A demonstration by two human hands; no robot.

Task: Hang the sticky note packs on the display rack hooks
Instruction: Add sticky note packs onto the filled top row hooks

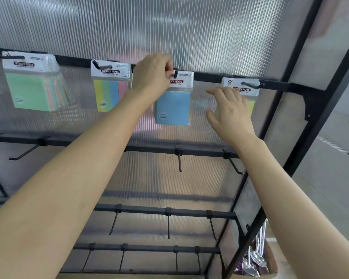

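The left hand [152,75] is bare, and its back is smooth, with the knuckles as soft bumps along the top. Below it the left forearm [85,178] is bare all the way to the picture's edge — long and even, with a few faint small marks on the skin far from the hand. The right hand [230,111] is bare too, with slim fingers. Just under it a small wrist bone stands out, and the right forearm [286,198] continues bare to the lower edge.

shop or stockroom | black display rack [210,76] with hooks [179,162] | carded sticky note packs [111,86] hung | ribbed translucent back panel [169,27]
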